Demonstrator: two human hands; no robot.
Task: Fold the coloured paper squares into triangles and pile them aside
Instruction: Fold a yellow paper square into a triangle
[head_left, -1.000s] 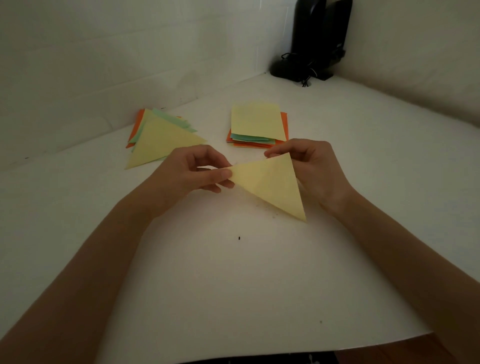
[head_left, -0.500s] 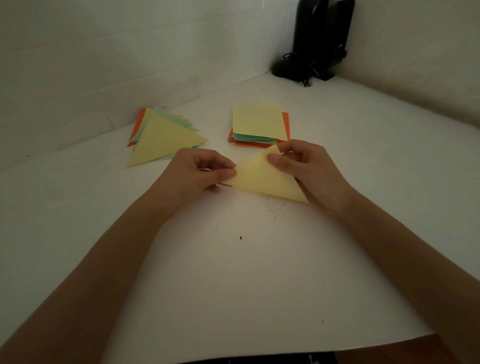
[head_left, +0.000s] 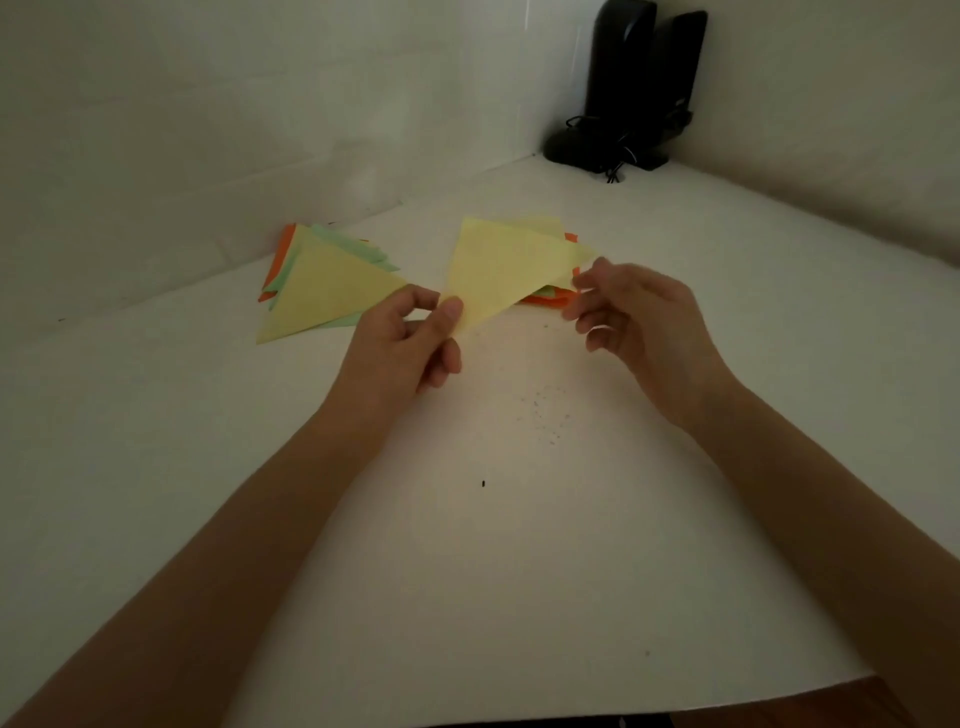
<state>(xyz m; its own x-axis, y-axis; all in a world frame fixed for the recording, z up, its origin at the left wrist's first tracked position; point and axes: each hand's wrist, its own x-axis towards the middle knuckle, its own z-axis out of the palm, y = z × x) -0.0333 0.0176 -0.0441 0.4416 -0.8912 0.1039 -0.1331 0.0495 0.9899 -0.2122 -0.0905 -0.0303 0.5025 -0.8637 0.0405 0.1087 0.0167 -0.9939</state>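
A folded yellow paper triangle (head_left: 501, 270) is held up above the white table. My left hand (head_left: 410, 348) pinches its lower corner between thumb and fingers. My right hand (head_left: 634, 322) hovers just right of the triangle's right corner with fingers loosely spread, and I cannot see it gripping the paper. Behind the triangle lies the stack of unfolded coloured squares (head_left: 550, 299), mostly hidden, with orange and green edges showing. To the left sits the pile of folded triangles (head_left: 324, 286), yellow on top of green and orange ones.
The white table (head_left: 493, 545) meets white walls at the back and left. A black device with cables (head_left: 631, 88) stands in the far corner. Small dark specks lie on the table in front of my hands. The table's near edge runs along the bottom right.
The yellow triangle has been lifted off the table and swung upward and left in my left hand. My right hand has let go of it and drawn slightly right.
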